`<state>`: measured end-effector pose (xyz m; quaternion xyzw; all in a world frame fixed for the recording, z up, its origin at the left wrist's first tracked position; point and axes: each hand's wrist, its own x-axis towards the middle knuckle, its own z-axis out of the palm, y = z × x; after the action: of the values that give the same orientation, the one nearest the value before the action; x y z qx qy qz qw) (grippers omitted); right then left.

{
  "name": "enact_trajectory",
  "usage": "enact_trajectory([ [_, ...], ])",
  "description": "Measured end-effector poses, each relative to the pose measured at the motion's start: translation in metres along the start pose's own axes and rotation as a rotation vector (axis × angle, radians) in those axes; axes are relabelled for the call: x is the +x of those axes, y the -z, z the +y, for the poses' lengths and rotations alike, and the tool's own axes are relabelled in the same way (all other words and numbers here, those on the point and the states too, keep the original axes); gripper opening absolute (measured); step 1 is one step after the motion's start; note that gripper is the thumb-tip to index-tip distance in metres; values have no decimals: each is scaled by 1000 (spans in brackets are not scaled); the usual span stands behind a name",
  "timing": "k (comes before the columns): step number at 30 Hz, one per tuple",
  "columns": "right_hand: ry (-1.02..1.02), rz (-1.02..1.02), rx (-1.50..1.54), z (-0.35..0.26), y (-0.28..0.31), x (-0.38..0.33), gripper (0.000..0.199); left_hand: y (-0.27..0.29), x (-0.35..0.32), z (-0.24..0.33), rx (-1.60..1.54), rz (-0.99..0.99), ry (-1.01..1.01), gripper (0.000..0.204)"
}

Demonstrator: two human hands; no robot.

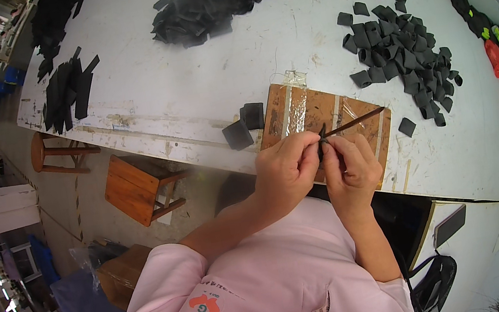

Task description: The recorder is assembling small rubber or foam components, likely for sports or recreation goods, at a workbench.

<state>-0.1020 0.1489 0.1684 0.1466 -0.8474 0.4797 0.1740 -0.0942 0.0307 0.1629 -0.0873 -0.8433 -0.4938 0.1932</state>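
My left hand [287, 166] and my right hand [353, 169] meet above a wooden board [319, 100] with strips of clear tape across it. Thumb and fingers of both hands pinch a small black fabric piece [321, 148], mostly covered by the fingertips. A thin dark brown stick [358, 120] slants from the pinched piece over the right fingers toward the board's far right corner. Which hand grips the stick, I cannot tell. Left of the board lie a few flat black fabric pieces [237, 136]. Many short black fabric tubes [403, 53] are scattered to the right.
The white table [137, 63] bears a large heap of black pieces [219, 4] at the far side and black strips [69, 90] at the left. Black, yellow-green and red items [493, 48] are at the far right. Wooden stools [132, 187] stand left; a black bag [436, 283] lies lower right.
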Motion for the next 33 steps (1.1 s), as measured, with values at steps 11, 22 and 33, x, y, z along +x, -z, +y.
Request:
enact_trajectory([
  [11,-915,-83,882,10,26,4,7,8,15,9,-1202,-349,854,11],
  [22,-542,-232,861,-24,62,55,24,7,58,20,-2110,-559,854,23],
  [33,-404,-394,901,14,52,68,27,-7,57,4,-1996,-450,973,16],
])
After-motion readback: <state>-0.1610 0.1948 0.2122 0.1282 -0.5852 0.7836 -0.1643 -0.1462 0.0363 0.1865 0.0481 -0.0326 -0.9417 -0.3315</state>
